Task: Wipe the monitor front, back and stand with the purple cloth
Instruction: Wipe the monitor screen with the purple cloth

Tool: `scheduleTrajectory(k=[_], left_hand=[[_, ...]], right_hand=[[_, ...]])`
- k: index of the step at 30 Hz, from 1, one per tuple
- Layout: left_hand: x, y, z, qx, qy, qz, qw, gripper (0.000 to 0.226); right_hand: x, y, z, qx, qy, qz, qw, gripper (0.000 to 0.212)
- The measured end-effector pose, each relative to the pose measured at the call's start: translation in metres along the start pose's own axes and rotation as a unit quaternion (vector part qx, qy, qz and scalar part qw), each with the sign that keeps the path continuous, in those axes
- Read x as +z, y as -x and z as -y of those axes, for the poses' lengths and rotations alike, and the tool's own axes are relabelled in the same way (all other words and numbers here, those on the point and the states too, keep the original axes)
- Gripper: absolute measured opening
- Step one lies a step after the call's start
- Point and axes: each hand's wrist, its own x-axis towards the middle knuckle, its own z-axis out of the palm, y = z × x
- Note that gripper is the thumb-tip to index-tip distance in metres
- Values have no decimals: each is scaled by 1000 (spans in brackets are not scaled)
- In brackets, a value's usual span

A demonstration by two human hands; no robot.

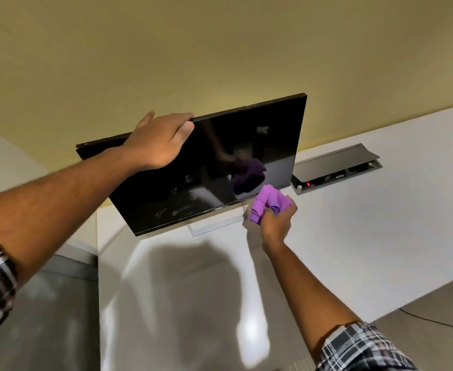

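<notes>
A black flat monitor [246, 162] stands on a white desk [354, 223], its dark screen facing me and tilted to the left. My left hand [157, 141] grips its top edge, fingers hooked over the back, thumb on the front. My right hand [275, 223] holds a bunched purple cloth [269, 202] just below the screen's lower right corner, close to the bezel. The cloth is mirrored in the screen. Part of the pale stand base [214, 226] shows under the monitor; its neck and the monitor's back are hidden.
An open grey cable box [335, 170] with a small red light sits in the desk to the right of the monitor. A yellow wall rises behind. A black cable [439, 324] lies on the floor at right. The desk's left edge drops to grey floor.
</notes>
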Motion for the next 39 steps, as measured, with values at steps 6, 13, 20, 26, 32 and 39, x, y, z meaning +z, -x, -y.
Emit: scheduleTrajectory(k=[6,13,20,26,32,39], left_hand=[[5,-20,-18,38,-9,-8,999,56],[15,-27,-16,54,-59,-39,996,48],[18,-30,-10,73,-67,-45,994,46],[18,-29,-12,79,-75,-50,993,46],[17,-27,-14,77,-66,-44,994,48],[16,-27,-14,79,-68,-45,993,48]], right_hand=[[-25,-49,15,24,-15,-61,998,66],[-10,-73,20,-13,59,-34,998,56],[-6,-87,21,-39,167,-17,985,55],[-2,-84,15,-58,152,-27,986,60],[11,-71,9,-32,145,-31,988,59],[16,-61,-1,-23,166,-8,986,53]])
